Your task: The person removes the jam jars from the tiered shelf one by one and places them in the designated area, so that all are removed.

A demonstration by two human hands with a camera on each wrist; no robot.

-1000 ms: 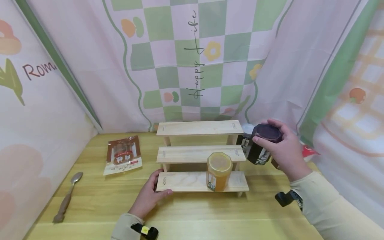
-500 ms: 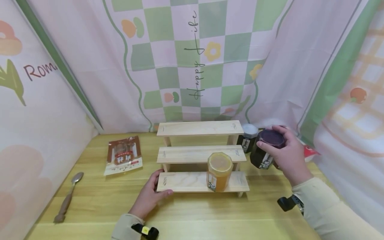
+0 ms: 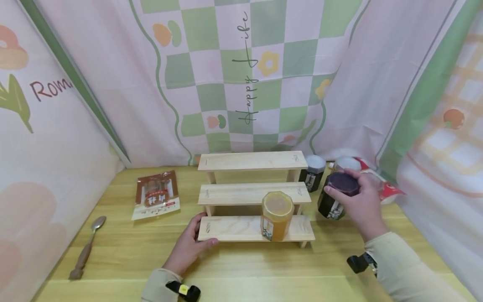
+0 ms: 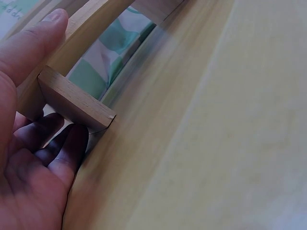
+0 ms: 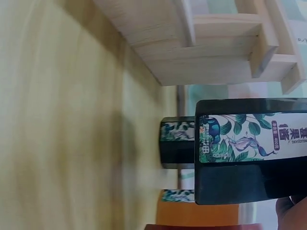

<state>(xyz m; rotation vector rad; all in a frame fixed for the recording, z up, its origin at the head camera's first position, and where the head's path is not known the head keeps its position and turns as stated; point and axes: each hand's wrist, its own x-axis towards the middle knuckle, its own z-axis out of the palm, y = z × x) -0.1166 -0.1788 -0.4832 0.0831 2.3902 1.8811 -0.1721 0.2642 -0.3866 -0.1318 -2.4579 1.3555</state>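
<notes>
My right hand (image 3: 364, 203) grips a dark jam jar (image 3: 333, 199) near its top, thumb on the near side. The jar, purple-black with a leafy printed label, hangs close over the table to the right of a three-tier wooden display shelf (image 3: 254, 193). In the right wrist view the same jar (image 5: 244, 184) shows its label, and the hand is mostly cut off. My left hand (image 3: 190, 245) holds the left end of the lowest tier. In the left wrist view its thumb lies along the plank and its fingers curl behind the support leg (image 4: 74, 98).
An amber jar (image 3: 277, 216) stands on the lowest tier. Another dark jar (image 3: 312, 173) is right of the shelf. A pale-lidded jar (image 3: 345, 162) and a red-and-white packet (image 3: 390, 192) sit behind my right hand. At left lie a brown packet (image 3: 155, 195) and a spoon (image 3: 86, 248).
My right hand has brought the jam jar towards me and lower, away from the other dark jar, which now shows more fully. My left hand stays on the shelf.
</notes>
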